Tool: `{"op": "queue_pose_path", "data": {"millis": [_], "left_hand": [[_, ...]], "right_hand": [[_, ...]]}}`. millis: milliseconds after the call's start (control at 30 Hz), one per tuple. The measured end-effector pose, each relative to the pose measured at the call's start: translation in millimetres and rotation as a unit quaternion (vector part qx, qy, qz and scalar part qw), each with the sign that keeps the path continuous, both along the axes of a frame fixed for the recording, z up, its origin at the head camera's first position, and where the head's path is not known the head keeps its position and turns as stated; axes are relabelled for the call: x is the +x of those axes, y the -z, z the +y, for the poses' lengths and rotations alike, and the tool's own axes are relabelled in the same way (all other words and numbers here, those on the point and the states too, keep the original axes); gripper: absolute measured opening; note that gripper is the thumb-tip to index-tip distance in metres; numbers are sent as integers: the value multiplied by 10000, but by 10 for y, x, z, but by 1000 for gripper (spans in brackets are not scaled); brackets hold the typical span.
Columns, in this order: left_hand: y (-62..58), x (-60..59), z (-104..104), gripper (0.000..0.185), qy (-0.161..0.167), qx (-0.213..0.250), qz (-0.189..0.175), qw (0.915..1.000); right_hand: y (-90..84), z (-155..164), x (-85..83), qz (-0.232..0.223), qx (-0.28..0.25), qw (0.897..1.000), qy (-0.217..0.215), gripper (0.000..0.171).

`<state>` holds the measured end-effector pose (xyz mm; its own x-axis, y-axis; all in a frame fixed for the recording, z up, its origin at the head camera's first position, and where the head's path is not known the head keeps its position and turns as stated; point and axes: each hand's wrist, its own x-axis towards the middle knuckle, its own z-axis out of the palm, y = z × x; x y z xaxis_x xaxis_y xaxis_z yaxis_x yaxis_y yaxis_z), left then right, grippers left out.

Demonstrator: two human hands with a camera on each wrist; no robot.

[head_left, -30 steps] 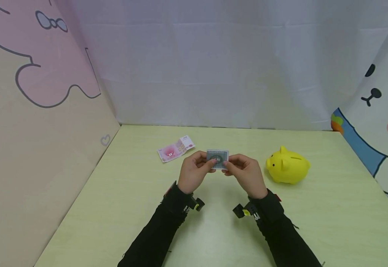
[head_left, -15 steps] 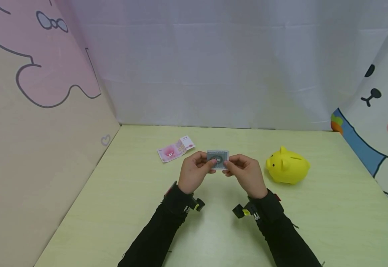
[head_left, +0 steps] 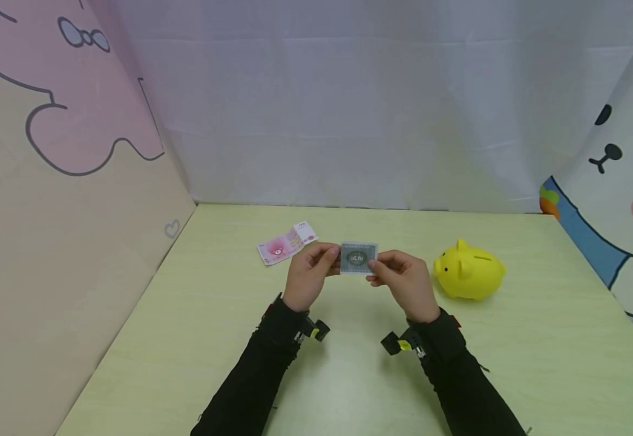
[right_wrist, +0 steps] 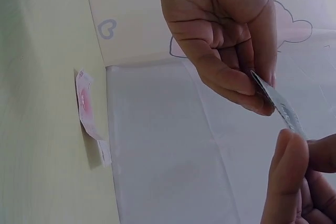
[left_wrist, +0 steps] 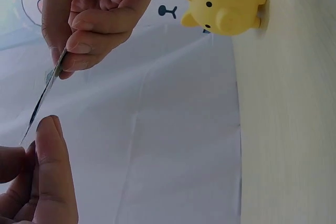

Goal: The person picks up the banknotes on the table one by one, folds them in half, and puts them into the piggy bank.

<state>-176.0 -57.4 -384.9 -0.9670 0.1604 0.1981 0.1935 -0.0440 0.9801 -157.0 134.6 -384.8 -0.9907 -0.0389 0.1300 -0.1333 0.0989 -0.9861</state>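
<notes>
A small folded banknote, grey-green with a dark oval in its middle, is held up above the table between the two hands. My right hand pinches its right side, thumb on the face toward me and fingers behind. At the left edge is my left hand, its curled fingers and thumb right at the border. Seen edge-on in the left wrist view, the folded banknote spans from one hand to the other. The right wrist view shows the banknote end-on, its far end between the left hand's thumb and fingers.
A pink banknote with a creased, raised end lies behind the left hand. To the right of the hands stands a yellow piggy bank, a slot along its back. A white cloth backdrop closes off the table's far edge.
At first both thumbs lay on the banknote's front. Now the left thumb has slid left to the edge, baring the oval, and the banknote has shifted slightly right and up.
</notes>
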Motion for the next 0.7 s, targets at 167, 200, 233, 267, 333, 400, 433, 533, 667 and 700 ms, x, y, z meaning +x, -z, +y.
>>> {"op": "queue_pose_path", "data": {"millis": [167,200,233,267,333,400,433,533,667,700], "left_hand": [[-6,-7,-1,24,135,43,-137,9998],[-7,-7,-1,24,162,38,-154,9997],[-9,-7,-2,24,189,35,-162,9997],[-14,-4,-3,25,212,27,-159,9996],[-18,-1,-6,25,285,52,-163,9994],[-29,8,-8,26,358,86,-192,9991],[-34,13,-8,26,388,86,-204,9990],[-41,24,-6,27,481,-6,-214,9986],[-44,38,6,28,613,-164,-213,9978],[-46,44,9,29,650,-180,-231,9975]], "right_hand": [[-11,10,-2,6,-50,10000,35,22],[-11,12,-3,7,-52,10000,42,22],[-12,13,-3,9,-49,10000,47,22],[-11,13,-4,15,-42,10000,53,22],[-10,14,-4,23,-43,10000,62,22],[-11,13,-3,33,-40,10000,75,21],[-11,12,-2,36,-43,10000,81,21],[-12,8,0,19,-40,9999,114,21],[-10,-3,-3,-59,-19,9998,169,20],[-8,-7,-4,-78,-11,9998,178,20]]}}
